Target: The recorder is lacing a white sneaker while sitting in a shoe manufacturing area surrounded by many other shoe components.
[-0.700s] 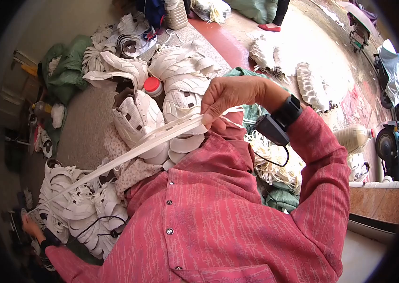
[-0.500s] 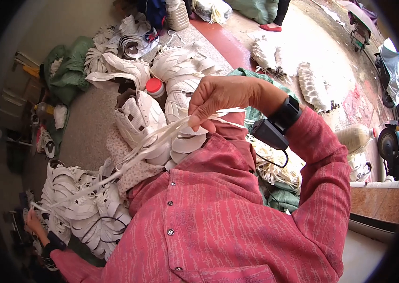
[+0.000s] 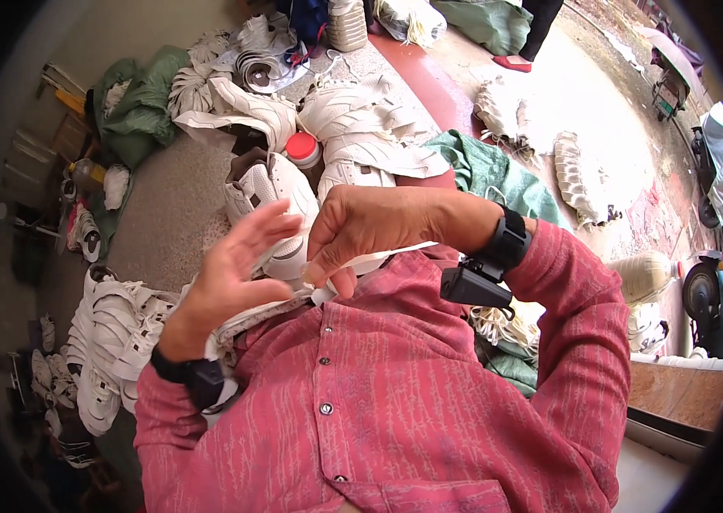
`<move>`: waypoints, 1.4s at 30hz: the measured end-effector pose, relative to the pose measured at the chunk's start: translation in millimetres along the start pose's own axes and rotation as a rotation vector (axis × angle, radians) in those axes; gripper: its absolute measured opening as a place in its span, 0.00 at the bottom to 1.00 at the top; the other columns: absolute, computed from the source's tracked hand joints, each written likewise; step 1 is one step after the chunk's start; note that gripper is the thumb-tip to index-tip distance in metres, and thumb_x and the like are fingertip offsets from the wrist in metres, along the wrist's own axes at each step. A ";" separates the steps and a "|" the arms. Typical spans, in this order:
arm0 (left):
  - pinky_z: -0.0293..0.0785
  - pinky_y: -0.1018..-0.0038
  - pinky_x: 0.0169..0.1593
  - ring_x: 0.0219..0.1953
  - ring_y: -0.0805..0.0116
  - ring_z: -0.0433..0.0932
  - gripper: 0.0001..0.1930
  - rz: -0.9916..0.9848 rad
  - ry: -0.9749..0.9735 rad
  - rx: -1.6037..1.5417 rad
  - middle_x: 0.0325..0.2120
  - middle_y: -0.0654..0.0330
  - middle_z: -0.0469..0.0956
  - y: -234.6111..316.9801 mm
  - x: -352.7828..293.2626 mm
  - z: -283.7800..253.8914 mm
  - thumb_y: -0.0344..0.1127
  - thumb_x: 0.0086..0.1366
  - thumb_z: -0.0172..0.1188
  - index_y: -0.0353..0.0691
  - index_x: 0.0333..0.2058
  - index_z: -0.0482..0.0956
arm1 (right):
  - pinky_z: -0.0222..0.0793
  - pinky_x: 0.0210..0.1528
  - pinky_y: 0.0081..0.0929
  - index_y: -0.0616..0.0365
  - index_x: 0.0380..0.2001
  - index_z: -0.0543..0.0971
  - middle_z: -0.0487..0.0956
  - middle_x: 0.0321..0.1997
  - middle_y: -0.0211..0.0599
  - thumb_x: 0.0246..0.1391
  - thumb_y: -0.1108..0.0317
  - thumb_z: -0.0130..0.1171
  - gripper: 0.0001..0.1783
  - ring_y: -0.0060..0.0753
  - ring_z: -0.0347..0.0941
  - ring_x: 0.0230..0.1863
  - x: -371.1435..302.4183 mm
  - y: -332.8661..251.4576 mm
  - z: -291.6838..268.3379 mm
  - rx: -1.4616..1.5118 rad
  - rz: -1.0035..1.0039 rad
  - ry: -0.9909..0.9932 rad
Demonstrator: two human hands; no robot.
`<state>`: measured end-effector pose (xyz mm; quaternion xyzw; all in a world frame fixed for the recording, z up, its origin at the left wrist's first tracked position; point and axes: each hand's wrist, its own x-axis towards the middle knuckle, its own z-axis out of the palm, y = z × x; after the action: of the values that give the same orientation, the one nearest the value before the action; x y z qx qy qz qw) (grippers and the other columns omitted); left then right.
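Note:
My right hand is bent over in front of my chest, fingers pinched. A bit of white shoelace shows just under its fingertips; the rest of the bundle is mostly hidden. Close on its left, my left hand is raised, thumb and fingers apart, slightly blurred and with nothing seen in it. Behind both hands, white sneaker uppers lie by my lap, partly covered by the hands. Between them and a larger heap of white uppers stands a jar with a red lid.
More stacked white uppers lie at the left. A pile of pale laces sits by my right side, near green sacking. At the far left is a green sack. A person's leg and red shoe show at the top.
My left hand has come from the far lower left, where it held the laces' stretched ends, to beside my right hand, now open. My right hand has moved lower and slightly left.

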<state>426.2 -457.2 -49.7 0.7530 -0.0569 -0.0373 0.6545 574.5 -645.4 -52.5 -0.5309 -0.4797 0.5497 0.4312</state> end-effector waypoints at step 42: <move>0.40 0.85 0.14 0.11 0.87 0.49 0.09 -0.163 0.789 -0.212 0.13 0.74 0.59 10.8 -139.6 -146.8 0.36 0.64 0.61 0.38 0.28 0.75 | 0.67 0.41 0.16 0.63 0.34 0.84 0.83 0.24 0.30 0.53 0.62 0.65 0.13 0.16 0.73 0.27 -33.3 45.3 -49.3 -0.041 0.073 0.092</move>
<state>306.6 -295.9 -20.9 0.6401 0.2621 0.1966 0.6949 627.4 -682.3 -90.3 -0.5815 -0.4509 0.5298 0.4217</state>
